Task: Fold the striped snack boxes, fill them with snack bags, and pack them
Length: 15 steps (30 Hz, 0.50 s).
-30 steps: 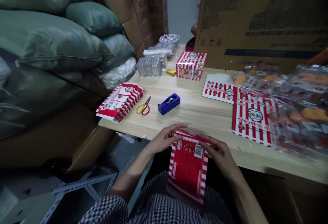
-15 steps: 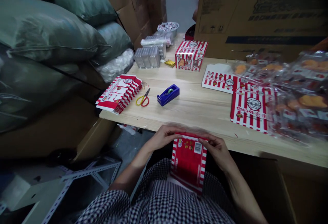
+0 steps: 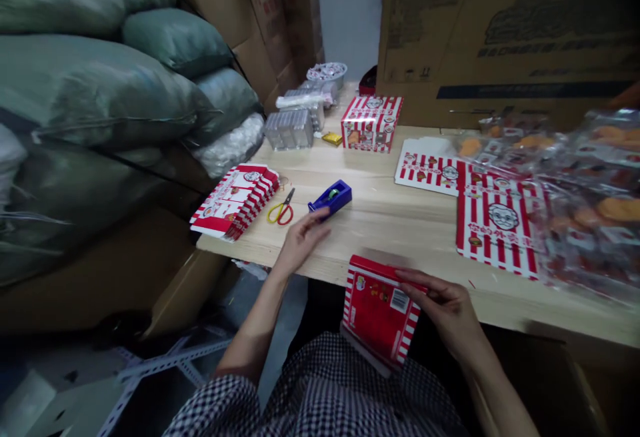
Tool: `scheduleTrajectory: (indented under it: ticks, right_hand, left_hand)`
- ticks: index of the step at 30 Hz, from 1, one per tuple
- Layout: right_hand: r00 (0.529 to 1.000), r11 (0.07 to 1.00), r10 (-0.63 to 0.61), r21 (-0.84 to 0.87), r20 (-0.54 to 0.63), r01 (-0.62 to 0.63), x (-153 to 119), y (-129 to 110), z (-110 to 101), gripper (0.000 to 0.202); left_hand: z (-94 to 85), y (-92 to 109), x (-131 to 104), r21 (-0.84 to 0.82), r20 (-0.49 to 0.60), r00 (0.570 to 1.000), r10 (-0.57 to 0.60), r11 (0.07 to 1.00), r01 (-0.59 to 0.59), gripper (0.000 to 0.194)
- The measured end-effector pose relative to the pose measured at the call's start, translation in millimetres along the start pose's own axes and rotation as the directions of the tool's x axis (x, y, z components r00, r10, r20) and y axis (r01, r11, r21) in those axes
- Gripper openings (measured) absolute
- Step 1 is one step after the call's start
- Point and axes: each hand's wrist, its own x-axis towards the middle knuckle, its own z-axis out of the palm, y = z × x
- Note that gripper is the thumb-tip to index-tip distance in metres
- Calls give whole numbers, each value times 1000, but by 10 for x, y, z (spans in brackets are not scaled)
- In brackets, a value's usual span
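My right hand [image 3: 447, 307] grips the upper right edge of a red cardboard box [image 3: 377, 314] with striped sides and a barcode, tilted in front of my body below the table edge. Over the table's front, my left hand [image 3: 301, 240] stretches its fingers to the front end of a blue tape dispenser [image 3: 339, 196], which holds a small greenish roll. The fingertips overlap that end; whether they touch it I cannot tell. Left of the dispenser lie scissors [image 3: 283, 210] with yellow and red handles.
A stack of folded striped boxes [image 3: 235, 200] lies at the table's left. Clear plastic cases [image 3: 290, 129] and an assembled striped box [image 3: 373, 124] stand at the back. Flat striped cartons [image 3: 500, 224] and clear-wrapped packs [image 3: 600, 210] cover the right; large sacks [image 3: 110, 90] rise at left.
My left hand has let go of the red box and moved forward and left to the tape dispenser. The box, still in my right hand, has shifted slightly right and tilted.
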Motion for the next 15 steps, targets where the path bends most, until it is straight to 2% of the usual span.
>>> scheduleTrajectory:
  ticks: [1,2,3,5,8,11,15]
  right_hand:
    - [1000,1000,-3,2,-11,3,23,27,-18,24]
    - [1000,1000,-10,-2,-15,10,41,49,-35,24]
    - [1000,1000,-19,-9,-13,19,52,63,-49,23]
    - [999,999,-39,-31,0,39,52,73,-72,23]
    - [998,996,-66,-59,-7,66,13,65,-102,24]
    - [995,994,-86,-72,-47,82,-38,66,-130,22]
    - [995,995,-78,-66,-68,74,-84,66,-132,23]
  left_hand:
    - [-71,-109,164,98,-149,989,-20,995,35,43]
    - [-136,-216,327,173,-236,970,-63,979,105,47]
    - [-190,-314,479,205,-266,957,-115,964,172,49]
    - [-254,-463,732,203,-232,953,-196,948,245,45]
    - [-267,-563,956,120,-112,948,-297,943,309,36]
    - [-285,-568,1029,8,-28,928,-371,928,371,41]
    - [-375,-557,974,-140,23,928,-371,918,370,47]
